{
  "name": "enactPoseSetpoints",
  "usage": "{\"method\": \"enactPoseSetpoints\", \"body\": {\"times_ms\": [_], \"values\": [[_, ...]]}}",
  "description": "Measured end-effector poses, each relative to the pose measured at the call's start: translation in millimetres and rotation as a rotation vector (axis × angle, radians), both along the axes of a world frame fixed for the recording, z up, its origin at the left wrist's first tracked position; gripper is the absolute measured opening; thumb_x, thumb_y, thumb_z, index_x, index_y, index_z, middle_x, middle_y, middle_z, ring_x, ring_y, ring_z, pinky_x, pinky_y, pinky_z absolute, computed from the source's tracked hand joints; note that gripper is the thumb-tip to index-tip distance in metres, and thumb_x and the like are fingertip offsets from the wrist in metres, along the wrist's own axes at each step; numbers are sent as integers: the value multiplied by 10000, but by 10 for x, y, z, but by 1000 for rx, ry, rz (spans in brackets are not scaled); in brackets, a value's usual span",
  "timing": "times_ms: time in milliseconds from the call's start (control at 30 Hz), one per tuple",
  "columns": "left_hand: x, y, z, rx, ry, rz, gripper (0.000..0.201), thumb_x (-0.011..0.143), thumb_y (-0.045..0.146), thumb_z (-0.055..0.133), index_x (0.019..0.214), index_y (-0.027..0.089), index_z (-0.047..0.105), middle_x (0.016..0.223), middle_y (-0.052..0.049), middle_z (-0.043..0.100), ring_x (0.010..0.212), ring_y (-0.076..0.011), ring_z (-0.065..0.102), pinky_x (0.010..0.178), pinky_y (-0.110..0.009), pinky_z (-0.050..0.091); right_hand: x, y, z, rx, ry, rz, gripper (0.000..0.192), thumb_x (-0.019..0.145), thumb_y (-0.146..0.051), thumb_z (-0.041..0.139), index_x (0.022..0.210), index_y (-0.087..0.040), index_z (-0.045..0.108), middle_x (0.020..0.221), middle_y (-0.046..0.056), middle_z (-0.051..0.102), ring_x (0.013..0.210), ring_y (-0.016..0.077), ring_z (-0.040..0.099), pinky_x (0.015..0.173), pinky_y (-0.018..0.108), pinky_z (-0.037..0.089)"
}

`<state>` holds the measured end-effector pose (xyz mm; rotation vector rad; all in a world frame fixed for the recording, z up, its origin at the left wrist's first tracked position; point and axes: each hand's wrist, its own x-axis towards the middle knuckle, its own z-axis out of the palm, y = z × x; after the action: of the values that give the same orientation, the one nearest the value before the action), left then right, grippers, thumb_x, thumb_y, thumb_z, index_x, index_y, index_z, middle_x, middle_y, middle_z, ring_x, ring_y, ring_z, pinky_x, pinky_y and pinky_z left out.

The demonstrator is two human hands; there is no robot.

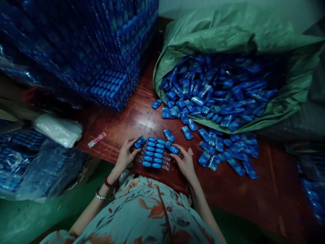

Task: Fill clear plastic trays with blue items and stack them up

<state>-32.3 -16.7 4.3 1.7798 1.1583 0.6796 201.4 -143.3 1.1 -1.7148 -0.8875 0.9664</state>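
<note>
My left hand (127, 151) pinches a small blue container (140, 141) with a printed label between thumb and fingers. On the other side, my right hand (182, 160) is closed on a similar blue container (171, 147). Between the hands, two columns of the same containers stand on end with their blue oval ends (153, 152) facing up. Beneath these rows lies a clear plastic sheet (166, 161), its edge showing at the right. Just beyond my right hand, a loose blue container (168, 135) lies on the brown table (142, 118).
A green woven sack (162, 61) lies open at the back right, spilling many blue containers (223, 149) onto the table. Tall stacks of packed blue containers (106, 40) rise at the back left. A pink strip (96, 139) and a white plastic bundle (59, 128) lie left.
</note>
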Motion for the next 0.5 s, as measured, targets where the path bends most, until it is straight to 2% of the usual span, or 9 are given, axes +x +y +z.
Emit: {"method": "enactPoseSetpoints", "body": {"times_ms": [133,267,367,500], "values": [[-27,36,29,232,106,-118,299,884,217,498,1166,247,594,1148,-68,542,1020,-184,580,917,-351,490,-9,14,91,-84,-551,116,354,904,-422,458,1143,-202,599,939,87,696,791,204,634,707,312,453],[-37,54,78,357,214,-223,307,934,194,389,1202,227,535,1085,-71,552,942,-163,599,819,-286,517,-57,92,223,-348,-1004,226,391,948,-447,382,1149,-182,589,782,97,684,681,197,630,588,255,362],[-17,98,112,419,349,-320,354,918,133,370,1242,211,493,1078,-84,547,890,-165,606,766,-274,518,-110,176,336,-476,-1134,319,333,955,-412,387,1107,-182,574,763,90,678,676,186,632,599,252,361],[13,201,176,478,460,-400,409,880,71,376,1258,201,466,1127,-110,526,901,-185,605,752,-287,515,-174,282,497,-542,-1206,463,219,953,-272,401,1036,-149,563,783,127,671,747,225,643,604,275,398]]}}
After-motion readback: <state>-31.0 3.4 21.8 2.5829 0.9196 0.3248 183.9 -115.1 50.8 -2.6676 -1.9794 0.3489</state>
